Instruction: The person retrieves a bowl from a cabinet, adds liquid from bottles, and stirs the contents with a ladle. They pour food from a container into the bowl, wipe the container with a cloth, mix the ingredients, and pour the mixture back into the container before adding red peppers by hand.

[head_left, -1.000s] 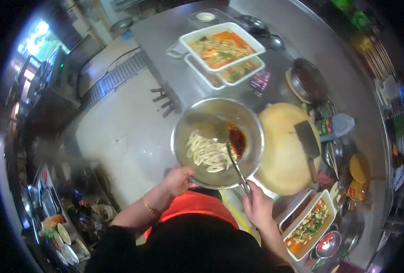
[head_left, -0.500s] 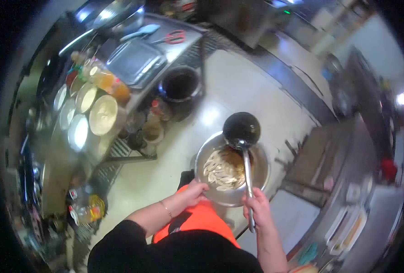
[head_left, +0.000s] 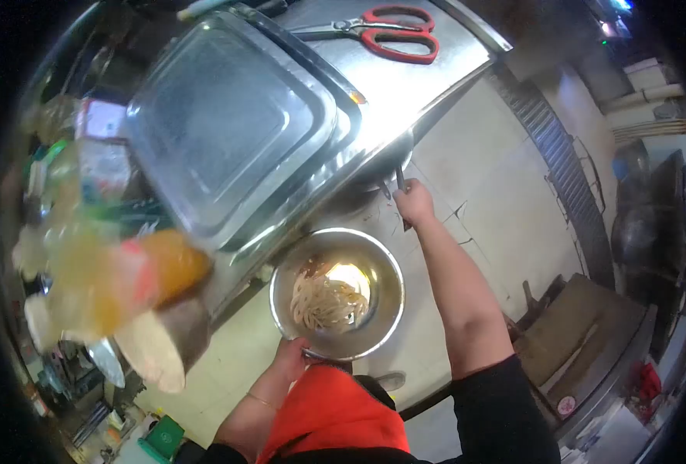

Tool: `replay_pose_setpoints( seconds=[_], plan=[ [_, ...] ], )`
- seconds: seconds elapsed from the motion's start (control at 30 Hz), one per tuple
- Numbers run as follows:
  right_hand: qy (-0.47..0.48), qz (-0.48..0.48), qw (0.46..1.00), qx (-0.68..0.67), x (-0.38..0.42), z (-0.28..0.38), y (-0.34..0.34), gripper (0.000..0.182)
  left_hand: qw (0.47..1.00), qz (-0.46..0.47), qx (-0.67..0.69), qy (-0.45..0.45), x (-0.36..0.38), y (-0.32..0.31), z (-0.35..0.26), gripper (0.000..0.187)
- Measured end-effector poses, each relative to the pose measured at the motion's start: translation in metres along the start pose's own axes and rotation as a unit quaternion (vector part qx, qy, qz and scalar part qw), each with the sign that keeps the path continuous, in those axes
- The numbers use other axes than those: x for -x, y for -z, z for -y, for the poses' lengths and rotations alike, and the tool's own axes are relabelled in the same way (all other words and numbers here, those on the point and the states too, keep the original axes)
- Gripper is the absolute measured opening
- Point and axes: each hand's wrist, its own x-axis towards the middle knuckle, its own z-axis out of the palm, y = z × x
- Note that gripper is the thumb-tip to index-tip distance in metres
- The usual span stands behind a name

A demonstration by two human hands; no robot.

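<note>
My left hand (head_left: 290,357) is closed on the near rim of a round metal bowl (head_left: 384,315), held in front of the red apron (head_left: 331,421). Pale, wet strips of food (head_left: 317,304) lie in the bowl, with brownish liquid around them. My right hand (head_left: 415,203) reaches forward, beyond the bowl, and is wrapped round the handle of a ladle (head_left: 401,179). The ladle's head is out of sight beside the counter's edge, where part of a rounded metal vessel shows.
On the steel counter (head_left: 455,46) lie red-handled scissors (head_left: 401,35) and a square metal tray (head_left: 227,124). A blurred orange bottle (head_left: 169,267) and a tub (head_left: 153,352) stand at the left. A wooden board (head_left: 582,329) is low at the right.
My right hand has carried the ladle from above the bowl forward to below the counter's edge. The bowl, in my left hand, is now closer to the counter. The view has shifted toward the counter.
</note>
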Motion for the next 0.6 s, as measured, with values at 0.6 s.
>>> replay_pose_setpoints(
  seconds=[0.6],
  plan=[
    [-0.209,0.244,0.823,-0.467,0.014,-0.007,0.033,0.015,0.999,-0.046,-0.012,0.007,-0.048,-0.056,-0.059,0.044]
  ],
)
